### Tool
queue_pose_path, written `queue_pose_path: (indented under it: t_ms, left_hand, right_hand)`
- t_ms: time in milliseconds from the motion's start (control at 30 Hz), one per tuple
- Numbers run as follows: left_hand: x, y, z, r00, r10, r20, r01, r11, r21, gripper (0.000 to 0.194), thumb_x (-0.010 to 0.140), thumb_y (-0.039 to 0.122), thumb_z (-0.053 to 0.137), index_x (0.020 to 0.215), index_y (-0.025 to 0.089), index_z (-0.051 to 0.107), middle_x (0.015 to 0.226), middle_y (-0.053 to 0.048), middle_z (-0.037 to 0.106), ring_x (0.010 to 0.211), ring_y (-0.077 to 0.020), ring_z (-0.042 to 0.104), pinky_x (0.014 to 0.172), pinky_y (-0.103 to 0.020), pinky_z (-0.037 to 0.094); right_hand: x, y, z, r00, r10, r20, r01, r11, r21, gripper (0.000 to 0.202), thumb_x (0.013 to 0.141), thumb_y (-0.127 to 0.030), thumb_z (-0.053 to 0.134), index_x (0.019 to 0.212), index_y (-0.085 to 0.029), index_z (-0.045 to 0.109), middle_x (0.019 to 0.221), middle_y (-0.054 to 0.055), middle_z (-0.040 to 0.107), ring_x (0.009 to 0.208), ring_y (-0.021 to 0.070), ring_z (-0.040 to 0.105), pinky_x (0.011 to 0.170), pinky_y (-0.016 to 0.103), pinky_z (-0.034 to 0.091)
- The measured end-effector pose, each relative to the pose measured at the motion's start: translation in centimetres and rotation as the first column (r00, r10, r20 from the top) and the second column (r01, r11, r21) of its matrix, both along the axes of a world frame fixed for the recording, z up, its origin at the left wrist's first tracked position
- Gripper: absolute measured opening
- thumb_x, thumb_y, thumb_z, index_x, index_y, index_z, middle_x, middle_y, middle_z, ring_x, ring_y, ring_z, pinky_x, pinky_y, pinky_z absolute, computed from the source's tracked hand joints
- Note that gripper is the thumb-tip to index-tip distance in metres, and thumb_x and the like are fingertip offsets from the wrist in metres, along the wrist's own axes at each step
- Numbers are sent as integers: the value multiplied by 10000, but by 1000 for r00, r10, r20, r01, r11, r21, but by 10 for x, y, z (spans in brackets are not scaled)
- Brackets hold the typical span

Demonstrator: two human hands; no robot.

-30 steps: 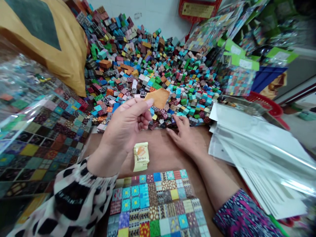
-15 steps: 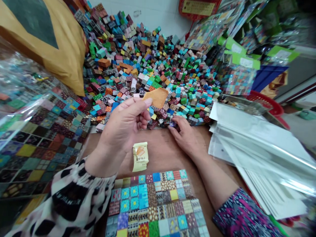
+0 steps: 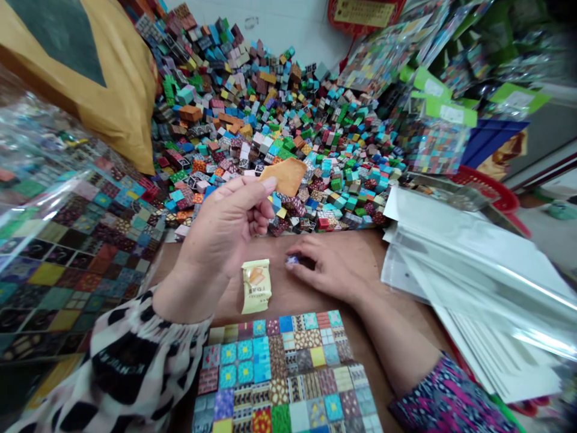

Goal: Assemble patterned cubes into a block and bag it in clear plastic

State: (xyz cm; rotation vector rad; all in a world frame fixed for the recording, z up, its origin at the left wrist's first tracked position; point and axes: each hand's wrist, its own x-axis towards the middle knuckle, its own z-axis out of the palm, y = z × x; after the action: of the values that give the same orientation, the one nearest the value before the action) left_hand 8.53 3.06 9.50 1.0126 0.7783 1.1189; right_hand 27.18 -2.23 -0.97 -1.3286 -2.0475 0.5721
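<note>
My left hand [image 3: 229, 225] pinches a flat, golden-brown cracker [image 3: 288, 177] by its left end, raised in front of the block pile. A yellow snack packet [image 3: 256, 287] with a cracker picture lies on the table below that hand. To its right, my right hand [image 3: 327, 269] is low over the brown tabletop, thumb and fingers closed around a small purple block [image 3: 292, 260]. Most of that block is covered by the fingers. Closest to me, a flat array of patterned square blocks [image 3: 283, 373] fills the front of the table in rows.
Behind the hands rises a large heap of loose coloured blocks [image 3: 270, 120] against the wall. Bagged blocks [image 3: 67, 258] stand at left beside a tan sack [image 3: 103, 78]. White sheets and clear plastic sleeves [image 3: 469, 282] lie at right, near a red basket [image 3: 491, 189].
My right hand has drawn back from the edge of the pile, toward me and slightly left, with the purple block in its fingers. My left hand and the cracker are nearly still.
</note>
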Motion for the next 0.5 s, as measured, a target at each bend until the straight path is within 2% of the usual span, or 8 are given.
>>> queue_pose_path:
  t_ms: [133, 267, 433, 500]
  left_hand:
    - [-1, 1, -3, 1000, -3, 9, 3, 999, 45, 174, 816, 230, 742, 676, 205, 642, 609, 22, 554, 545, -89, 461, 498, -238, 345]
    - [-1, 2, -4, 1000, -7, -2, 7, 998, 64, 162, 846, 225, 703, 699, 194, 644, 613, 24, 551, 540, -75, 465, 497, -208, 353]
    - [-1, 2, -1, 1000, -17, 0, 17, 998, 55, 202, 858, 201, 678, 676, 194, 594, 599, 31, 545, 518, -70, 462, 485, -202, 356]
    - [-1, 2, -1, 1000, -16, 3, 15, 998, 61, 194, 875, 186, 657, 694, 181, 586, 595, 37, 549, 515, -62, 468, 490, -196, 354]
  right_hand:
    - [-1, 0, -3, 994, 99, 56, -97, 995, -25, 205, 910, -308, 617, 1052, -169, 665, 1012, 84, 648, 984, 224, 583, 898, 408, 473]
    - [2, 1, -8, 994, 105, 20, -105, 994, -2, 134, 891, -289, 641, 981, -191, 654, 975, 71, 672, 947, 229, 595, 880, 414, 472]
    - [2, 2, -8, 997, 62, -51, -62, 998, 14, 93, 888, -271, 641, 952, -204, 631, 940, 57, 645, 903, 215, 604, 820, 382, 497]
    - [6, 2, -6, 993, -57, -101, 64, 996, 66, 100, 914, -310, 617, 941, -214, 623, 927, 53, 629, 888, 212, 603, 808, 378, 506]
